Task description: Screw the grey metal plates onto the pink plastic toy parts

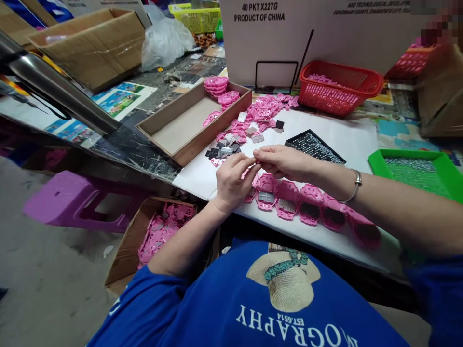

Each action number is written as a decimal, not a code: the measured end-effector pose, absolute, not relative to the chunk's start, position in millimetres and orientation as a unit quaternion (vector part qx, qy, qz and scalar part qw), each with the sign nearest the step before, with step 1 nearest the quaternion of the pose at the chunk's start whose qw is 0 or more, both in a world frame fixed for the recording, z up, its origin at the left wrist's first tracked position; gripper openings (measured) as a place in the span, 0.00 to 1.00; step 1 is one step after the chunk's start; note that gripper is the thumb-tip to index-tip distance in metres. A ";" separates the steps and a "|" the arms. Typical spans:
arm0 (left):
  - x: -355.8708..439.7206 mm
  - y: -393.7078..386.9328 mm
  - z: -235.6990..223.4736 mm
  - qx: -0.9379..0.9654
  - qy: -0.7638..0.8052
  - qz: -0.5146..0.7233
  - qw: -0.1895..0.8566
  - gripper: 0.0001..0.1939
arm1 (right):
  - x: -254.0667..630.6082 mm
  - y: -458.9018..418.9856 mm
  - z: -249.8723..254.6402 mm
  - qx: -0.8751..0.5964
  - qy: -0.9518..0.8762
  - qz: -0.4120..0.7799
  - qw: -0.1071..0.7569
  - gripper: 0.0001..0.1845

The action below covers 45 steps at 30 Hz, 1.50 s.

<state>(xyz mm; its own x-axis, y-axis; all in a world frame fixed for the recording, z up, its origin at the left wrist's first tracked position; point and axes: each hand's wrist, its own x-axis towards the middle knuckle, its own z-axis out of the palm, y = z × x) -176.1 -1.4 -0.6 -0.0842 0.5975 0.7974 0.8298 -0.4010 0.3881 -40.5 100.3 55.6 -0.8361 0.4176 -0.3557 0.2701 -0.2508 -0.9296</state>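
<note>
My left hand (235, 180) and my right hand (280, 161) meet above the near part of the white work surface. Their fingertips pinch together, and whatever lies between them is too small and hidden to make out. Below them, a row of pink plastic casings (287, 198) runs along the table edge to the right, several fitted with grey or dark rectangular plates (266, 197). Just beyond my left hand lies a loose pile of small grey and black plates (227, 146). Behind that spreads a heap of pink plastic parts (265, 108).
A wooden tray (173, 118) holds stacked pink casings at the back left. Farther right are a red basket (340, 94), a black tray of small metal pieces (314, 146) and a green tray (443, 168). A cardboard box (125, 260) and purple stool (58, 202) stand below left.
</note>
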 end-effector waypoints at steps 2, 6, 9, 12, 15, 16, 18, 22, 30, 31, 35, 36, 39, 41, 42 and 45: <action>-176.1 -1.3 -1.0 -0.682 -0.529 -0.483 0.148 0.06 | -39.6 97.0 53.5 -0.283 -0.615 0.734 0.063 0.18; -175.6 -3.3 -1.8 -0.673 -0.529 -0.504 0.113 0.06 | -40.0 94.3 55.2 -0.317 -0.577 0.750 0.070 0.16; -175.5 -5.1 -1.4 -0.653 -0.534 -0.530 0.081 0.07 | -39.9 98.7 56.2 -0.342 -0.515 0.782 0.073 0.12; -173.9 -7.0 0.6 -0.637 -0.537 -0.551 0.052 0.06 | -37.8 104.1 52.8 -0.348 -0.502 0.787 0.087 0.17; -171.9 -8.2 3.7 -0.590 -0.553 -0.588 -0.040 0.04 | -35.8 103.6 48.2 -0.343 -0.542 0.758 0.118 0.18; -171.7 -8.1 4.7 -0.556 -0.557 -0.609 -0.098 0.04 | -35.7 102.0 47.0 -0.330 -0.564 0.745 0.131 0.14; -172.4 -7.0 6.3 -0.473 -0.551 -0.648 -0.231 0.05 | -36.7 98.1 45.6 -0.288 -0.608 0.723 0.155 0.07; -174.7 -3.5 7.5 -0.358 -0.521 -0.674 -0.381 0.09 | -41.9 93.4 43.8 -0.231 -0.662 0.684 0.202 0.07; -176.0 -8.9 0.6 -0.455 -0.578 -0.625 -0.261 0.12 | -50.1 99.4 42.9 -0.247 -0.678 0.667 0.188 0.09; -177.1 -12.4 -1.9 -0.500 -0.597 -0.595 -0.198 0.13 | -50.5 102.6 42.9 -0.265 -0.684 0.656 0.177 0.10; -180.7 -28.3 -15.6 -0.639 -0.626 -0.446 -0.010 0.17 | -52.2 119.6 40.4 -0.318 -0.735 0.589 0.109 0.11; -180.8 -31.2 -19.1 -0.655 -0.626 -0.422 0.003 0.15 | -53.1 123.5 39.5 -0.321 -0.748 0.574 0.087 0.12; -179.0 -34.7 -26.3 -0.680 -0.615 -0.398 0.012 0.11 | -56.3 130.4 37.6 -0.320 -0.775 0.545 0.018 0.12; -177.4 -33.9 -28.0 -0.687 -0.604 -0.404 0.015 0.10 | -58.4 131.2 36.8 -0.319 -0.788 0.527 -0.008 0.12; -176.8 -33.1 -28.3 -0.688 -0.600 -0.408 0.016 0.09 | -59.1 131.0 36.4 -0.320 -0.793 0.518 -0.013 0.12; -176.0 -31.7 -28.8 -0.686 -0.599 -0.413 0.015 0.09 | -60.8 130.4 34.2 -0.319 -0.805 0.500 -0.015 0.14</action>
